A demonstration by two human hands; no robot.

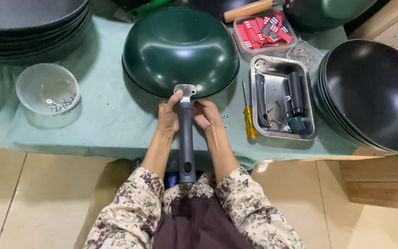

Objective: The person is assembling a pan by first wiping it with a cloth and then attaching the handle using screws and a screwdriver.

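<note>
**Green pan, handle at the bracket: bench stock at this moment**

- Green pan [180,48]: upper centre of frame, upside down on the pale green cloth [102,120]. Its metal bracket [185,91] faces the person.
- Dark handle [186,143]: centre frame, running from the bracket down toward the lap, its head end meeting the bracket.
- Left hand [168,116]: closed around the handle's upper end, thumb pressed up at the bracket.
- Right hand [207,114]: curled against the handle's other side, just below the bracket; whether it pinches a small part cannot be told.
- Yellow screwdriver [248,117]: right of centre, lying untouched on the cloth.
- Loose nuts [225,115]: just beside the right hand.
- Steel tray [309,131]: right of centre, with more handle parts.
- Clear bowl [47,87]: left, a few small fasteners inside.
- Red packets in a tray [261,30]: top, right of centre.
- Black pans [374,92]: stacked at right edge; another dark stack [33,23] upper left.

Progress, as judged: handle offered to the bracket; fastening appears still to be done, since the driver lies idle.
</note>
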